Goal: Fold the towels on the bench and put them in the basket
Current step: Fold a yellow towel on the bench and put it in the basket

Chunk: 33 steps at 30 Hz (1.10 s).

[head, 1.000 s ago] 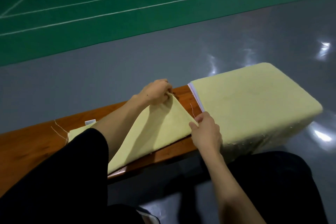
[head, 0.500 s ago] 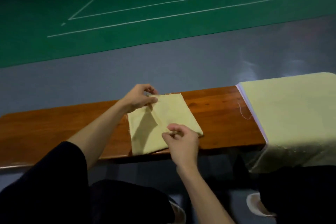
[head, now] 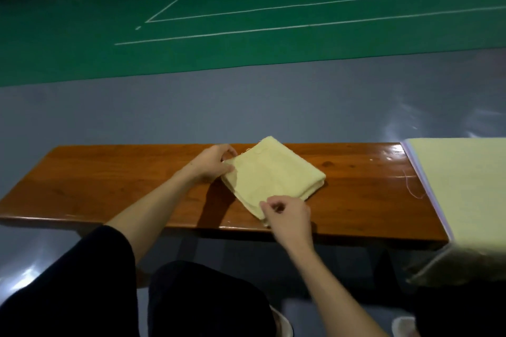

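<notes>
A pale yellow towel (head: 276, 172), folded into a small thick square, lies on the brown wooden bench (head: 109, 180) near its middle. My left hand (head: 212, 163) pinches the towel's left corner between thumb and fingers. My right hand (head: 287, 213) pinches the near corner at the bench's front edge. A tall stack of pale yellow towels (head: 462, 186) covers the bench's right end and hangs over its front. No basket is in view.
Grey glossy floor (head: 246, 112) lies beyond the bench, then a green court with white lines (head: 246, 8). My dark-clothed knees (head: 202, 298) sit close under the bench's front edge. A loose thread (head: 410, 186) lies by the stack.
The towel went from half-open to a compact folded square. Both hands shifted to its left and near corners. The view swung left, so the stack now sits at the right edge.
</notes>
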Motion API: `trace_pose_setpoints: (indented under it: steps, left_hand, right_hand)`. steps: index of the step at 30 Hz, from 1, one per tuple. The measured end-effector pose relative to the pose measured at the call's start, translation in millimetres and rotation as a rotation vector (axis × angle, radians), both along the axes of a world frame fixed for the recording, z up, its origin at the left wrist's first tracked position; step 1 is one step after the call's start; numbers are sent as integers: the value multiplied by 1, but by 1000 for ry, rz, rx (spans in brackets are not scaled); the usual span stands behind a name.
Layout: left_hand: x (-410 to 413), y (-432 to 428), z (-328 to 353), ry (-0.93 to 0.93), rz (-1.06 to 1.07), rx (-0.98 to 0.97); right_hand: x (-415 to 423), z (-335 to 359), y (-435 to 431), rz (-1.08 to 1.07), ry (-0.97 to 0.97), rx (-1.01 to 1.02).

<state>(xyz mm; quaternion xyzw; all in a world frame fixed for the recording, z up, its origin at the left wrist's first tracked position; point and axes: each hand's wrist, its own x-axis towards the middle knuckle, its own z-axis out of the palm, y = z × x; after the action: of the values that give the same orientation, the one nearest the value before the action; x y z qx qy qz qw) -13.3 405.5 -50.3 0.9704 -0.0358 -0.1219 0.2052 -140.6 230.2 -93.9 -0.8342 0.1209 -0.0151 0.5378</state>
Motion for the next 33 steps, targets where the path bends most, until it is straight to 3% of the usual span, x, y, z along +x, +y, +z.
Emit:
trace_pose_setpoints:
  steps: [4, 8, 13, 17, 20, 25, 29, 33]
  left_hand:
    - [-24, -31, -1, 204, 2, -217]
    - [-42, -60, -8, 124, 50, -384]
    - [-50, -71, -17, 31, 26, -203]
    - [-43, -73, -20, -145, 13, -6]
    - [-27, -76, -21, -242, -229, 105]
    - [3, -79, -42, -135, -484, 350]
    - [19, -66, -55, -115, -485, 335]
    - [31, -65, -52, -185, -437, 148]
  right_hand:
    - [25, 10, -70, -62, 19, -196]
    - [32, 23, -113, -46, -17, -230]
    - [28, 11, -120, 73, 26, -324]
    - [34, 11, -119, 3, -69, -426]
    - [48, 14, -111, 63, -137, -560]
    - [86, 2, -106, 322, -51, -783]
    - [104, -15, -121, 428, 104, -883]
    - [116, -9, -132, 409, 65, -839]
